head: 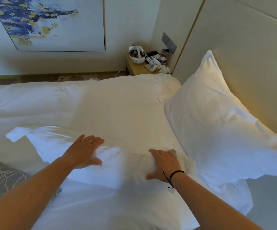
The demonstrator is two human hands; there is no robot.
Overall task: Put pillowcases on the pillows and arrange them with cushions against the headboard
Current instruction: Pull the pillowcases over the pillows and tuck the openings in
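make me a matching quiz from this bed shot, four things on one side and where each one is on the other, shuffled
Things:
1. left hand
2. upright pillow
3. grey patterned cushion
4. white headset

Places:
A. on the bedside table
B. leaning against the headboard
C. at the lower left edge of the view
D. flat on the white pillow lying on the bed

Pairs: 1-D, 2-B, 3-C, 4-A

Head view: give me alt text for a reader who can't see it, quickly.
Both hands press flat on a white pillow lying on the bed, left hand and right hand apart, fingers spread. A second white pillow leans on the headboard at right; a grey patterned cushion lies at lower left.
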